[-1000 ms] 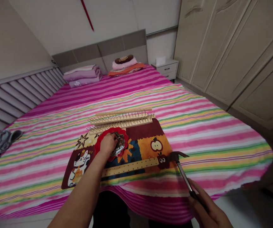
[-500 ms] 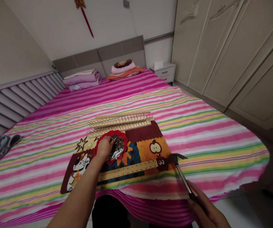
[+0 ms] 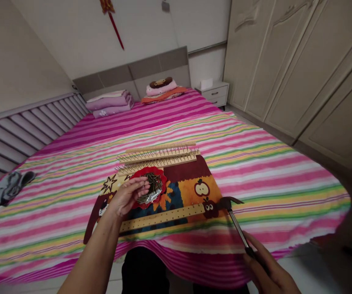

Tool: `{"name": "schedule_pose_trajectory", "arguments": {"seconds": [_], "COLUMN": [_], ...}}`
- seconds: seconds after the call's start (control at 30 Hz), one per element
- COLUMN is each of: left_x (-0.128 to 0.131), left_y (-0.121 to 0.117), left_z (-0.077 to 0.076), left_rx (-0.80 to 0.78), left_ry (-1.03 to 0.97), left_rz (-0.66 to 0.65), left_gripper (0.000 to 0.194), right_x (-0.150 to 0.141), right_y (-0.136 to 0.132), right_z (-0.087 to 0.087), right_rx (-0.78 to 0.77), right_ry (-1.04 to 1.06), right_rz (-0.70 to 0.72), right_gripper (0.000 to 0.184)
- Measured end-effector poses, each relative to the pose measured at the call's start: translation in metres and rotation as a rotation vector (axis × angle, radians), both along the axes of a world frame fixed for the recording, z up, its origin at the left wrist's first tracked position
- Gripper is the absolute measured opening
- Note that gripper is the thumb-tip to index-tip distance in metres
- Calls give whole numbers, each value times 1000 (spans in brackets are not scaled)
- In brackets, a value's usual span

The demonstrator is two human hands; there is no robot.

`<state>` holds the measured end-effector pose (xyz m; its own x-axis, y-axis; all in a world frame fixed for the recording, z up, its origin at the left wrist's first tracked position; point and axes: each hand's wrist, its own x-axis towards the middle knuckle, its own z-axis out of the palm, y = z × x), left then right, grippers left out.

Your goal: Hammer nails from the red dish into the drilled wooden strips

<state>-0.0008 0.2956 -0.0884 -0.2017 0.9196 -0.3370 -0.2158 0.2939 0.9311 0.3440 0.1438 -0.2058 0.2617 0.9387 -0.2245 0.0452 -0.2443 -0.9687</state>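
Observation:
My left hand [image 3: 130, 195] is palm up just above the left side of a red scalloped dish [image 3: 163, 179] full of loose nails [image 3: 154, 185]. Its fingers are curled in against the thumb, and whatever they hold is too small to make out. My right hand [image 3: 269, 267] grips the black handle of a claw hammer [image 3: 237, 224], whose head lies by the right edge of a patterned mat [image 3: 191, 167]. Between me and the dish lies a wooden strip [image 3: 163, 217] with rows of holes and a few nails standing at its right end.
Behind the dish lie several wooden strips [image 3: 160, 155] bristling with upright nails. All this rests on a bed with a striped cover [image 3: 270, 175]. Grey clothing [image 3: 6, 190] lies at the left, folded bedding [image 3: 111, 104] near the headboard. Wardrobes [image 3: 274, 61] line the right side.
My left hand has come up out of the nails and turned palm up, shifting slightly toward me. My right hand and the hammer have hardly moved.

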Motion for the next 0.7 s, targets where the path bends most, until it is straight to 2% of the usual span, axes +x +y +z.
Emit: {"name": "schedule_pose_trajectory", "arguments": {"seconds": [0.13, 0.23, 0.43, 0.6, 0.7], "left_x": [14, 30, 64, 91, 101], "left_y": [-20, -31, -39, -37, -35], "left_z": [3, -2, -30, -52, -65], "left_rx": [-29, -33, 3, 23, 39], "left_ry": [-36, -18, 72, 154, 206], "left_rz": [-63, -71, -93, -127, -143], "left_gripper": [22, 27, 37, 54, 51], "right_x": [1, 2, 0, -5, -7], "right_y": [-3, -6, -10, -11, -11], "right_z": [8, 15, 27, 33, 31], "right_rx": [-8, -56, -26, -14, 7], "right_ry": [5, 10, 63, 55, 37], "right_rz": [15, 73, 112, 126, 149], "right_gripper": [53, 57, 60, 56, 56]}}
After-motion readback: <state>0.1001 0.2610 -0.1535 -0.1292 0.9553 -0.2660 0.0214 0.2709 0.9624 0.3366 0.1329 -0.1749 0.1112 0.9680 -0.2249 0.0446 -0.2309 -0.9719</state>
